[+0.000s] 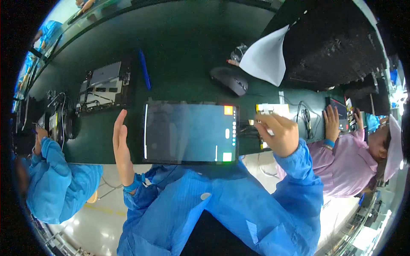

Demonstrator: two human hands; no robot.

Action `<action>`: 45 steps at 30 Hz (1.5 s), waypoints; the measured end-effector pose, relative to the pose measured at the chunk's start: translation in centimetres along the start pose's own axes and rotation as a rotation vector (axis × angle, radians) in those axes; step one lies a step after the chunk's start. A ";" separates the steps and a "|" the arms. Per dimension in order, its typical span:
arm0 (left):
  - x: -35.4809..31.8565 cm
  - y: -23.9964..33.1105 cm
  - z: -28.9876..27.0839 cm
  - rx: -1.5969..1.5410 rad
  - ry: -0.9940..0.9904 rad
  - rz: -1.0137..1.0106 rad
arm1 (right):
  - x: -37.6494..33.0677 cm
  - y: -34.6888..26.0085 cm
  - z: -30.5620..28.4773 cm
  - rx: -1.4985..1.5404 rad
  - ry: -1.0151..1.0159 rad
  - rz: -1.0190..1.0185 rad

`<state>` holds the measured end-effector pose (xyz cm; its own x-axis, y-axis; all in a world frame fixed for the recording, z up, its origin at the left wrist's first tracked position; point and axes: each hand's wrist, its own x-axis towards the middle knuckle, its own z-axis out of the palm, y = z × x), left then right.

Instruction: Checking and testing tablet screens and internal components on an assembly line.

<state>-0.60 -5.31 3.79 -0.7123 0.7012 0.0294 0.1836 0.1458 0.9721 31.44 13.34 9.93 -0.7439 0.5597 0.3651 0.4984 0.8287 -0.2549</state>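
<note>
A tablet (190,132) with a lit bluish screen lies flat on the dark green bench in front of me. My left hand (121,143) stands open and edge-on just left of the tablet, fingers straight, close to its left side. My right hand (278,133) hovers at the tablet's right end with fingers curled around a small pale object (269,130) by the cables; what the object is cannot be made out.
A black mouse (229,79), a white sheet (267,57) and a blue pen (144,69) lie further back. An opened device (103,87) sits back left. A person in blue (55,183) works at my left, a person in pink (350,158) at my right.
</note>
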 end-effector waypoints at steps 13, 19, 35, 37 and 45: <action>1.4 -4.1 0.3 0.205 0.089 0.332 | 9.2 3.5 6.6 -0.045 -0.338 -0.048; 1.8 -4.8 0.2 0.290 0.126 0.383 | 10.5 4.6 7.0 0.053 -0.288 -0.071; 1.8 -4.1 -0.1 0.187 0.097 0.325 | 9.8 4.2 7.3 -0.067 -0.259 -0.059; 0.5 -0.8 -0.2 -0.071 0.047 0.278 | 9.7 4.4 7.3 -0.088 -0.279 -0.064; -1.8 11.6 -1.6 -1.025 -0.362 1.020 | 9.5 3.3 7.3 -0.053 -0.250 -0.026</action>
<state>1.72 -5.97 15.34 -0.3426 0.3501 0.8718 -0.1673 -0.9359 0.3101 22.71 21.33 6.05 -0.8405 0.5243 0.1364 0.4953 0.8457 -0.1985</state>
